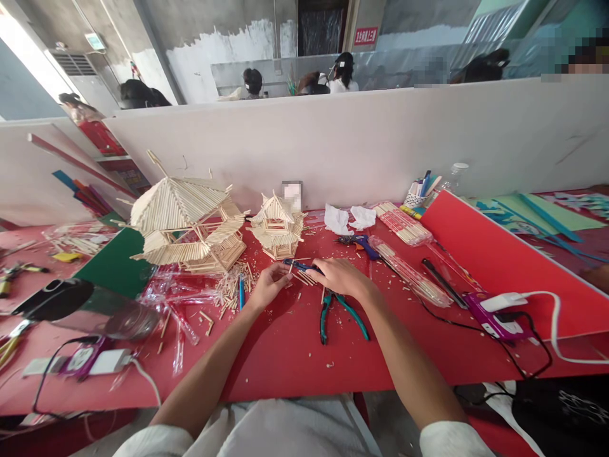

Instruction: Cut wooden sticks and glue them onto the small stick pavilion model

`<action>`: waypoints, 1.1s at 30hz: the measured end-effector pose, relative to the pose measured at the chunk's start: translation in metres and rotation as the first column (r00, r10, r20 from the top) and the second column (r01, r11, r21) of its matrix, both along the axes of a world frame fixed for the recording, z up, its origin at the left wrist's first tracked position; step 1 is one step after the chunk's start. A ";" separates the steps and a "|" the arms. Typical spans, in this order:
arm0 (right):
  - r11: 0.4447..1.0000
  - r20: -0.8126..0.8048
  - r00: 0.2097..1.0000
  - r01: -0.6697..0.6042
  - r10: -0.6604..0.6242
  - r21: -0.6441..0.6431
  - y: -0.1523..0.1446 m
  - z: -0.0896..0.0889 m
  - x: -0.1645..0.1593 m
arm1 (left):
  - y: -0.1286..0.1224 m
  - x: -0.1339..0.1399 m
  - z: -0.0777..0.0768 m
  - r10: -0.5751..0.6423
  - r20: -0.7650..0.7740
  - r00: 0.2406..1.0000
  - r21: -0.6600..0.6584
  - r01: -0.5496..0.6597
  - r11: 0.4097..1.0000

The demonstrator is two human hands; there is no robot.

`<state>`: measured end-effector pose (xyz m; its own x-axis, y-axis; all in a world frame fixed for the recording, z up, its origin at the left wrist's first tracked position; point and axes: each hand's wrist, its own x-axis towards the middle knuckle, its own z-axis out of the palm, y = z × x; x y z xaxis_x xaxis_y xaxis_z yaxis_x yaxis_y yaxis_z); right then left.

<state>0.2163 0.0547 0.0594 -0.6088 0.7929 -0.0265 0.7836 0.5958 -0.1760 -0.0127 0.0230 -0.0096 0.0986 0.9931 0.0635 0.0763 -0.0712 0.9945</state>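
Note:
My right hand (pixel 340 276) is closed around a slim dark-blue tool (pixel 299 264) whose exact kind I cannot make out; its tip points left. My left hand (pixel 272 284) pinches a short thin wooden stick (pixel 291 269) at the tool's tip. Several short sticks (pixel 304 277) lie just below the tool. Green-handled pliers (pixel 354 315) rest on the table under my right hand, jaws partly hidden. Beyond my hands stands a small pavilion model (pixel 276 228) made of sticks, with a larger stick pavilion (pixel 181 216) to its left.
A blue glue gun (pixel 364 244) and bagged sticks (pixel 409 273) lie right. Loose stick bits (pixel 235 289) and plastic wrappers (pixel 185 285) cover the left. A clear bottle (pixel 104 311) lies left. A red board (pixel 504 260) and a purple power socket (pixel 497 317) with cables stand right.

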 end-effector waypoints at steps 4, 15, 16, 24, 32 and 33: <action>1.000 0.003 1.000 0.001 -0.001 -0.003 0.000 0.001 0.000 | 0.000 -0.001 -0.002 -0.004 0.004 1.000 0.003 0.004 1.000; 1.000 -0.043 0.999 0.007 -0.007 0.014 0.001 -0.008 -0.004 | -0.001 -0.002 0.005 0.051 -0.049 0.998 0.065 -0.047 0.997; 1.000 -0.041 0.999 0.008 -0.008 0.013 0.001 -0.007 -0.004 | -0.002 -0.002 0.007 0.061 -0.061 0.996 0.080 -0.056 0.995; 0.998 0.034 0.999 -0.025 0.023 0.053 -0.001 -0.007 -0.007 | -0.005 -0.015 0.015 0.041 -0.388 0.921 0.270 0.071 0.960; 0.995 0.058 0.998 -0.026 0.020 0.094 0.003 -0.014 -0.021 | -0.004 -0.023 0.018 0.190 -0.588 0.787 0.490 0.159 0.857; 0.995 0.053 0.998 -0.024 0.019 0.096 0.004 -0.015 -0.022 | -0.005 -0.023 0.019 0.207 -0.588 0.782 0.518 0.168 0.839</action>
